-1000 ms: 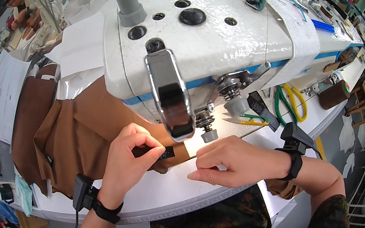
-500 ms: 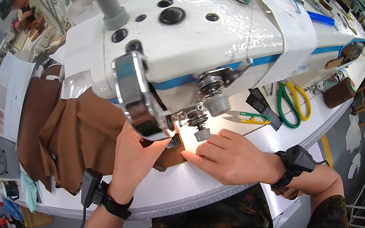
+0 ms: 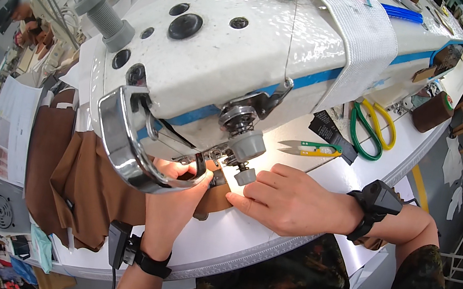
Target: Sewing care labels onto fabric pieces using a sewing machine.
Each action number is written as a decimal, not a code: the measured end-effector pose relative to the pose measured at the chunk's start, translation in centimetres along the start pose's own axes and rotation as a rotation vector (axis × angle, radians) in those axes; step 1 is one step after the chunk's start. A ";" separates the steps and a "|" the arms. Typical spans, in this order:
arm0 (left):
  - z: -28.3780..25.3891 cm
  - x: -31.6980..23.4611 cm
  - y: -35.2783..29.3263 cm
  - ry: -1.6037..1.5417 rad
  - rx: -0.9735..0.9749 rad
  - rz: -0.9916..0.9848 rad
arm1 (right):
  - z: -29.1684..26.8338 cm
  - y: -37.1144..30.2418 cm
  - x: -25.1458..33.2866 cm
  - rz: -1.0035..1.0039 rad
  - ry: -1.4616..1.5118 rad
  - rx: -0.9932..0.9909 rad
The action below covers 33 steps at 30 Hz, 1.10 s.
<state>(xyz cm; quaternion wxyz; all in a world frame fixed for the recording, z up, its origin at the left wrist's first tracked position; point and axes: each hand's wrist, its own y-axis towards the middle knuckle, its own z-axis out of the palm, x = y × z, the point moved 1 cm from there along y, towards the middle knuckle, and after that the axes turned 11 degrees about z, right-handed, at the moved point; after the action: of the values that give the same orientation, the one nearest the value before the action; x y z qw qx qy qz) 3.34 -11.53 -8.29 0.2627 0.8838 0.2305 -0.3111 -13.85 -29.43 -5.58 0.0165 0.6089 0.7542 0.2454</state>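
Note:
A white sewing machine [image 3: 222, 51] with a blue stripe fills the upper middle. Below its head, my left hand [image 3: 172, 208] grips the brown fabric [image 3: 129, 204] with thumb and fingers near the needle area. The shiny metal lever guard [image 3: 121, 144] covers part of those fingers. A small dark piece [image 3: 218, 178] lies on the fabric by the left thumb. My right hand [image 3: 292, 203] is closed, its fingers curled and its foremost fingertip at the fabric's right edge, below the grey tension knobs [image 3: 248, 147]. The needle itself is hidden.
Thread snips [image 3: 310, 148], green-and-yellow-handled scissors [image 3: 373, 131] and a black label strip [image 3: 326, 127] lie right of the machine. A brown thread cone [image 3: 433, 112] rests farther right. Printed sheets [image 3: 13, 129] are at left. A ruler tape [image 3: 248, 264] follows the table's front edge.
The view has shifted, so the machine head appears lower and farther left, covering more of my left fingers. Both hands stay at the fabric with little visible movement.

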 end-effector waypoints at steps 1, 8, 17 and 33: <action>0.0 0.0 0.0 0.004 -0.006 0.012 | 0.0 0.1 0.0 0.003 0.003 0.003; -0.4 -0.6 -0.2 -0.038 0.006 -0.077 | 0.0 0.2 0.2 0.007 -0.008 0.007; -0.7 -2.0 0.4 -0.194 -0.025 -0.138 | -0.1 0.2 0.3 0.006 -0.004 0.024; -0.7 -2.9 0.9 -0.185 -0.014 -0.155 | 0.1 0.9 -0.2 -0.008 -0.208 0.061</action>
<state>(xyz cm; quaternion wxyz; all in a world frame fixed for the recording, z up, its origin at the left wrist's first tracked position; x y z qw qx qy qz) 2.17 -12.48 -5.61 0.2644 0.8289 0.2752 -0.4091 -12.94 -29.44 -5.31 0.0772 0.6283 0.7579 0.1579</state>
